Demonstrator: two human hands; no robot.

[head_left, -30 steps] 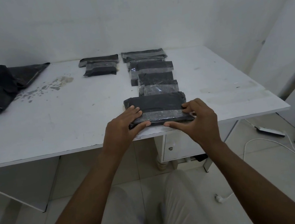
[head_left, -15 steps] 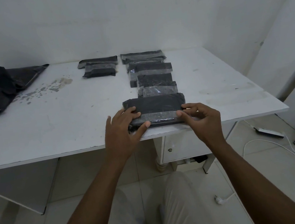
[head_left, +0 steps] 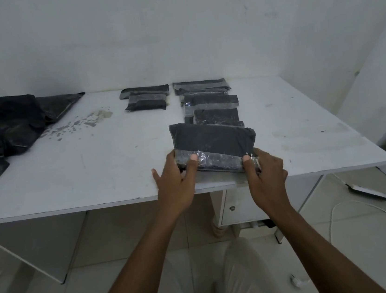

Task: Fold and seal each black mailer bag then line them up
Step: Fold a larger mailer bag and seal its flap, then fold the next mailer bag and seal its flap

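A folded black mailer bag (head_left: pixel 213 141) with a shiny sealing strip along its near edge is lifted and tilted above the table's front edge. My left hand (head_left: pixel 177 187) pinches its near left corner, thumb on top. At the near right corner my right hand (head_left: pixel 263 174) pinches the bag the same way. Behind it a column of folded black bags (head_left: pixel 211 102) runs toward the wall. Two more folded bags (head_left: pixel 146 98) lie to the left of that column.
A heap of unfolded black bags (head_left: pixel 3 130) covers the white table's (head_left: pixel 92 168) far left corner. Stains mark the tabletop near it. Below the table sit a small drawer unit (head_left: pixel 238 209), a white cable and a power strip (head_left: pixel 367 191) on the floor.
The bag lay flat under both hands at the table's front edge; now both hands have raised it, its far edge tipped up and its left side higher.
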